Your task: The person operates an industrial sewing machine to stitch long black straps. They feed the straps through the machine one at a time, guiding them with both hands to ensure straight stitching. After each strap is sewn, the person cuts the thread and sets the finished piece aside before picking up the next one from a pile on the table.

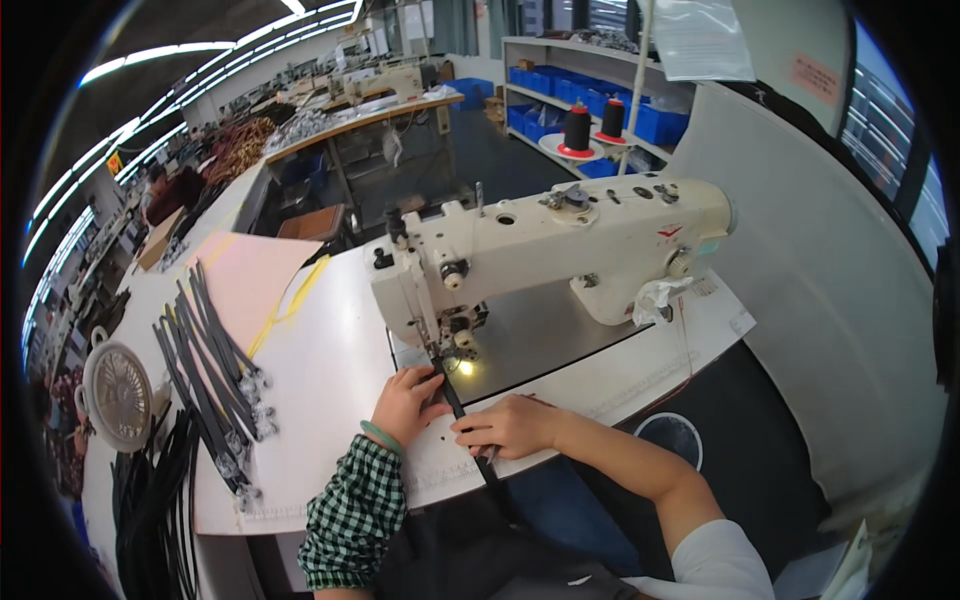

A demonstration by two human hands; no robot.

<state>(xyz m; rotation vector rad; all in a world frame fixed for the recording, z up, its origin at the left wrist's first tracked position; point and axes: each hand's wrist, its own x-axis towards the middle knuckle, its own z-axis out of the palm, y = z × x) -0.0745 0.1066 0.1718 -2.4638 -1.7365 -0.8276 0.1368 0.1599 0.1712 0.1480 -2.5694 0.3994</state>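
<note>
My left hand (405,405), in a green checked sleeve cover, has curved fingers on a black strap (449,391) just below the presser foot of the white sewing machine (545,240). Nearer me, my right hand (510,428) grips the same strap, which hangs over the table's front edge; whether something small is also in its fingers I cannot tell. A lamp lights the steel plate (530,335) by the needle. Cut straps with metal ends (215,370) lie left on the white table (330,310), with longer black straps (155,510) beside them.
A round basket (116,395) sits at the left edge, a pink sheet (245,285) behind the straps. Black thread cones (577,135) stand behind the machine, shelves with blue bins (660,125) farther back. A white partition (790,300) flanks the right; another person (160,195) is far left.
</note>
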